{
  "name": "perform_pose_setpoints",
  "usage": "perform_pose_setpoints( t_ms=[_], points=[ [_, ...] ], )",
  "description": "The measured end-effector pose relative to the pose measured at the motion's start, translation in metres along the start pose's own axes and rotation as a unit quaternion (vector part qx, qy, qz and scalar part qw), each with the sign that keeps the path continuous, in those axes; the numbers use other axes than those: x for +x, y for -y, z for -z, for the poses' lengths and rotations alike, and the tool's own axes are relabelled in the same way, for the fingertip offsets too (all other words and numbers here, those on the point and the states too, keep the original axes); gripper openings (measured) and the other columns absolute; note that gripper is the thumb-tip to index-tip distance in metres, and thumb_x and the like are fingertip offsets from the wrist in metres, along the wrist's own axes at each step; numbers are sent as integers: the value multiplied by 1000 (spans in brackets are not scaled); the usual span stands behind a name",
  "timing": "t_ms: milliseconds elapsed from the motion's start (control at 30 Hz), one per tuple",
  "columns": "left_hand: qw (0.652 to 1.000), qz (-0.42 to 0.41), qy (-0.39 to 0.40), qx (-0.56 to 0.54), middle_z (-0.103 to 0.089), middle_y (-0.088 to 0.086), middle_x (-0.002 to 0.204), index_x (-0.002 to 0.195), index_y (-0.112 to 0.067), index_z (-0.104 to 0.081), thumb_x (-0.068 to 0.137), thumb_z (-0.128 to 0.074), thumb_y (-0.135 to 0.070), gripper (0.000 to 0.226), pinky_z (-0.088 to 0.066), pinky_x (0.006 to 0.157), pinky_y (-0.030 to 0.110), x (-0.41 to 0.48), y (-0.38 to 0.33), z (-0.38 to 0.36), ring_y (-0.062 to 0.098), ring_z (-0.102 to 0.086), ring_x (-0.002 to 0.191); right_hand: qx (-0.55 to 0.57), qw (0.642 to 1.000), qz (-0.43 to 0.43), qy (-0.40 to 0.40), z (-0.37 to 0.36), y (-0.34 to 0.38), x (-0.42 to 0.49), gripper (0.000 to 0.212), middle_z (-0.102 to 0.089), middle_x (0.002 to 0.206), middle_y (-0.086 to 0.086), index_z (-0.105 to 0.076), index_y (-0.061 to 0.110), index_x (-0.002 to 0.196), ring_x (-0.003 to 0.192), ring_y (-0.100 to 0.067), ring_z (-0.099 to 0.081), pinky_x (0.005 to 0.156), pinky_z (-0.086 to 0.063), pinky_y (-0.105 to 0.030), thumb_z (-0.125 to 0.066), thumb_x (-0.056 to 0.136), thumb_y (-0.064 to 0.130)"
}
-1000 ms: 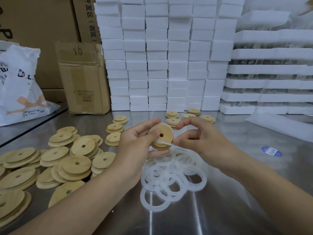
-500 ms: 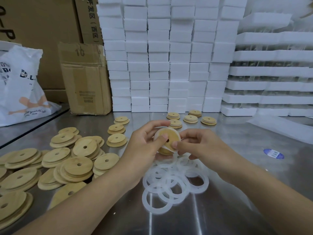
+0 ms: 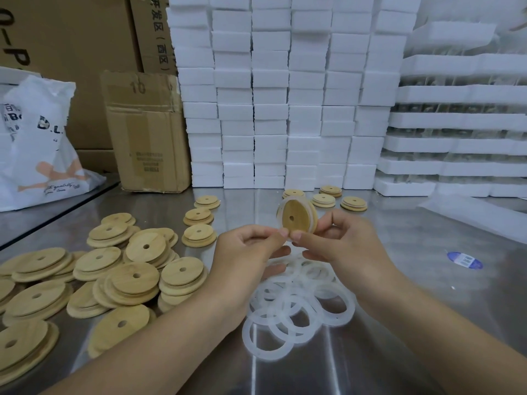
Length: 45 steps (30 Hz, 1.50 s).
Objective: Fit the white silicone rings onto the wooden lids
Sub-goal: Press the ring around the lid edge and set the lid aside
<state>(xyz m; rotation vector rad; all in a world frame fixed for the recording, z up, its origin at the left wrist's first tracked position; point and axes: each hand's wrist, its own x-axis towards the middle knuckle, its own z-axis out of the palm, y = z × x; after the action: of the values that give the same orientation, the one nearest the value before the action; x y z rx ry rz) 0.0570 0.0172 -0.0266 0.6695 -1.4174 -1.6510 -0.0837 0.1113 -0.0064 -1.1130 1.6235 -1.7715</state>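
Note:
A round wooden lid (image 3: 296, 216) with a centre hole stands on edge above the table, a white silicone ring (image 3: 281, 213) around its rim. My left hand (image 3: 245, 249) and my right hand (image 3: 342, 243) both pinch its lower edge with thumb and fingertips. Below the hands lies a heap of loose white silicone rings (image 3: 296, 306). A pile of bare wooden lids (image 3: 114, 277) covers the table's left side.
Several small stacks of lids (image 3: 330, 199) sit behind the hands on the steel table (image 3: 427, 280). White foam blocks (image 3: 285, 95) are stacked at the back, a cardboard box (image 3: 148, 132) and a white bag (image 3: 40, 143) at the left. A blue sticker (image 3: 464, 260) lies to the right.
The lid has risen and turned on edge, and both hands have shifted from its sides to pinching its lower edge. The ring now sits around the rim.

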Motion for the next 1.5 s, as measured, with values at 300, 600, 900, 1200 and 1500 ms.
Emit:
perform_pose_setpoints(
  t_ms=[300, 600, 900, 1200, 1500],
  points=[
    [1000, 14, -23, -11, -83, 1, 89, 91, -18, -87, 96, -81, -23, 9, -61, 60, 23, 2, -5, 1, 6, -79, 79, 19, 999, -30, 21, 1, 11, -1, 28, -83, 92, -10, -60, 8, 90, 90, -20, -81, 80, -61, -33, -86, 85, 17],
    [999, 2, -32, -27, -81, -4, 92, 90, -22, -86, 94, -82, -28, 9, -57, 59, 20, 5, -8, 2, 2, -76, 80, 25, 996, -53, 67, 6, 22, -3, 24, -83, 102, -5, -62, 8, 105, 94, -23, -81, 81, -59, -34, -80, 90, 16],
    [993, -96, -62, 42, -79, -3, 87, 93, -22, -84, 96, -80, -22, 5, -58, 56, 24, 8, -5, 6, 5, -71, 73, -24, 994, -51, 90, 0, 15, -4, 30, -83, 93, -8, -59, -1, 104, 88, -23, -81, 78, -60, -34, -81, 90, 14],
    [997, -47, -54, -1, -83, -5, 96, 102, -19, -84, 100, -75, -25, 11, -58, 63, 18, 19, -12, 16, -1, -75, 88, 27, 989, -70, 130, 0, 13, -5, 20, -83, 103, -9, -62, 10, 102, 97, -26, -81, 72, -61, -26, -79, 92, 15],
    [999, -31, 14, 24, -83, -1, 106, 103, -19, -85, 98, -76, -27, 13, -57, 66, 20, 20, -15, 20, 4, -74, 97, -58, 993, -33, 98, 1, 10, -2, 20, -82, 89, -13, -63, 12, 94, 88, -22, -81, 80, -53, -37, -82, 90, 15]
  ],
)
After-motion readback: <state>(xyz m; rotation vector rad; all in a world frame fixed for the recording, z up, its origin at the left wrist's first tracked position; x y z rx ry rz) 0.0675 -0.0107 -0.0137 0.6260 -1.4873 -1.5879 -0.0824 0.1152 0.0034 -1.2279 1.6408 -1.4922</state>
